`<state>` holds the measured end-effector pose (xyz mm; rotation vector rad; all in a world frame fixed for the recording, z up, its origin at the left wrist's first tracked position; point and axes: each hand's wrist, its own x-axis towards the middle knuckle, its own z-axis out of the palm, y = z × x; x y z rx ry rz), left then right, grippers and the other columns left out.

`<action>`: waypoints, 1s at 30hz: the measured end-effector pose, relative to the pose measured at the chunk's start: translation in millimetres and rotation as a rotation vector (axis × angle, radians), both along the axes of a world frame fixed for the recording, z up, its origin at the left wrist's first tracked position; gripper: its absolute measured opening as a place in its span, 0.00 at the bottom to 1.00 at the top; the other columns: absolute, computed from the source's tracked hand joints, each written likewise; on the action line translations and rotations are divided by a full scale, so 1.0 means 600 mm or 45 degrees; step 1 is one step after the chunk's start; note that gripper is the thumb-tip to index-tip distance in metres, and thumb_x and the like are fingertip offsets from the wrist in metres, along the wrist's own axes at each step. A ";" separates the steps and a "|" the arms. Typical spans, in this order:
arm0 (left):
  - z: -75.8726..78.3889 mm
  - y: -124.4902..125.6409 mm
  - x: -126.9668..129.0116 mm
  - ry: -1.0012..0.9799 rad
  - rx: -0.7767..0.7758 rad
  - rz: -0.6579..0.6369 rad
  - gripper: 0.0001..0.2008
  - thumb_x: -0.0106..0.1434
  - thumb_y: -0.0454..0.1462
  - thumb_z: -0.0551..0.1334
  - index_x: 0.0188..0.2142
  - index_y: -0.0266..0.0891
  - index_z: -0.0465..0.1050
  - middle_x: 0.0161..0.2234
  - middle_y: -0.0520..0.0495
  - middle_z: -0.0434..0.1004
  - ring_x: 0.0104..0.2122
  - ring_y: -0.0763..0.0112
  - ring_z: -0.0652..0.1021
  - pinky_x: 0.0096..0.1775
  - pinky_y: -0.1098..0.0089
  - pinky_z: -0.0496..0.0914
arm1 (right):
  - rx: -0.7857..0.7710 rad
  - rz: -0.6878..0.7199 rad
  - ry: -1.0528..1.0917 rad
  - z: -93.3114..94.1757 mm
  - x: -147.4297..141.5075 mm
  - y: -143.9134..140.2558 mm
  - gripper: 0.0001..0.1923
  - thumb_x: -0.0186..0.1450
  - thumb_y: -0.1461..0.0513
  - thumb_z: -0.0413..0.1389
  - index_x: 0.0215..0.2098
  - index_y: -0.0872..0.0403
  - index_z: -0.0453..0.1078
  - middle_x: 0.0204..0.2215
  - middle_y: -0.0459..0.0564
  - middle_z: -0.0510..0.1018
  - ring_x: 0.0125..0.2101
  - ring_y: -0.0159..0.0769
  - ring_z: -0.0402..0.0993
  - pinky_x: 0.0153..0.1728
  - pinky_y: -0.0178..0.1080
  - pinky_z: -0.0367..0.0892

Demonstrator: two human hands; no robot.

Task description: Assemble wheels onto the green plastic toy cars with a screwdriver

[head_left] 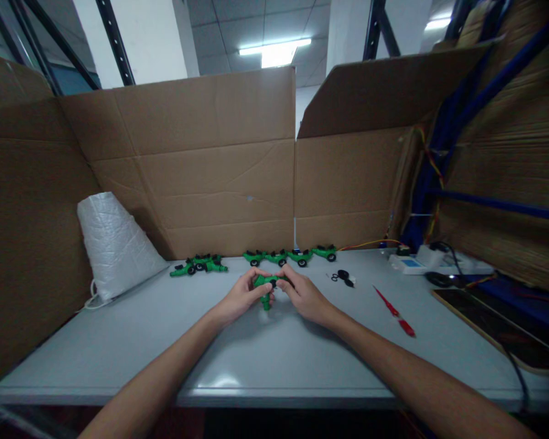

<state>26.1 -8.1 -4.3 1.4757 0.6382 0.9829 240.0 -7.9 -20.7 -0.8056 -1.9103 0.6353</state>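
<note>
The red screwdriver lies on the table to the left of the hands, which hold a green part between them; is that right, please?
Not quite. The head view shows the red screwdriver lying on the table to the right of the hands, not the left. The left hand and right hand do hold a green part between them.
</note>
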 end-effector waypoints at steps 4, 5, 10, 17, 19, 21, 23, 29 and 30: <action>-0.001 0.001 -0.001 0.003 -0.017 -0.003 0.26 0.63 0.48 0.76 0.49 0.37 0.68 0.34 0.48 0.80 0.33 0.65 0.82 0.38 0.65 0.77 | 0.003 -0.002 -0.018 0.001 0.001 0.002 0.12 0.78 0.52 0.50 0.40 0.50 0.66 0.36 0.47 0.77 0.37 0.40 0.74 0.40 0.38 0.63; -0.002 0.001 -0.001 0.002 -0.020 -0.004 0.26 0.63 0.48 0.76 0.49 0.38 0.68 0.34 0.48 0.80 0.33 0.65 0.82 0.37 0.65 0.77 | 0.000 -0.004 -0.018 0.002 0.001 0.001 0.12 0.78 0.52 0.50 0.40 0.50 0.66 0.36 0.47 0.77 0.37 0.40 0.74 0.40 0.38 0.63; -0.004 -0.002 0.005 -0.007 -0.020 0.035 0.26 0.63 0.50 0.74 0.49 0.37 0.69 0.34 0.49 0.80 0.32 0.65 0.82 0.36 0.66 0.76 | -0.031 -0.011 0.020 -0.002 0.001 0.003 0.13 0.78 0.51 0.50 0.43 0.51 0.69 0.35 0.45 0.76 0.35 0.38 0.73 0.38 0.38 0.63; -0.012 0.000 0.015 0.005 0.003 0.102 0.27 0.63 0.53 0.74 0.47 0.37 0.69 0.34 0.49 0.80 0.31 0.66 0.83 0.35 0.67 0.76 | -0.126 0.004 0.093 -0.018 0.003 0.019 0.14 0.76 0.50 0.53 0.44 0.51 0.71 0.33 0.44 0.75 0.35 0.38 0.71 0.39 0.39 0.64; -0.013 0.003 0.014 0.006 0.007 0.100 0.27 0.63 0.53 0.74 0.47 0.37 0.69 0.34 0.50 0.80 0.30 0.66 0.83 0.34 0.68 0.76 | -0.150 0.015 0.113 -0.021 0.003 0.021 0.14 0.75 0.50 0.54 0.44 0.51 0.70 0.33 0.44 0.75 0.35 0.38 0.71 0.39 0.39 0.64; -0.015 0.005 0.013 0.011 0.001 0.097 0.26 0.63 0.53 0.74 0.47 0.38 0.68 0.33 0.50 0.79 0.30 0.66 0.83 0.33 0.68 0.76 | -0.160 0.018 0.111 -0.022 0.002 0.021 0.14 0.75 0.49 0.54 0.44 0.51 0.70 0.34 0.44 0.75 0.35 0.38 0.71 0.38 0.38 0.64; -0.016 0.005 0.012 0.019 -0.001 0.098 0.26 0.62 0.53 0.74 0.46 0.38 0.68 0.33 0.50 0.80 0.29 0.66 0.83 0.33 0.68 0.76 | -0.172 0.024 0.097 -0.022 0.002 0.018 0.15 0.75 0.49 0.53 0.44 0.51 0.69 0.34 0.44 0.75 0.34 0.37 0.70 0.37 0.38 0.63; -0.016 0.002 0.013 0.051 0.014 0.070 0.25 0.64 0.52 0.73 0.46 0.37 0.69 0.33 0.48 0.81 0.29 0.66 0.82 0.34 0.68 0.75 | -0.225 0.062 0.061 -0.017 0.000 0.008 0.15 0.77 0.49 0.50 0.44 0.51 0.66 0.31 0.43 0.73 0.31 0.36 0.69 0.34 0.37 0.62; -0.016 0.001 0.014 0.051 0.016 0.068 0.25 0.65 0.52 0.72 0.46 0.38 0.69 0.33 0.48 0.81 0.30 0.66 0.82 0.34 0.68 0.75 | -0.220 0.050 0.059 -0.015 -0.001 0.007 0.14 0.77 0.49 0.49 0.44 0.51 0.66 0.30 0.43 0.72 0.31 0.36 0.69 0.34 0.37 0.62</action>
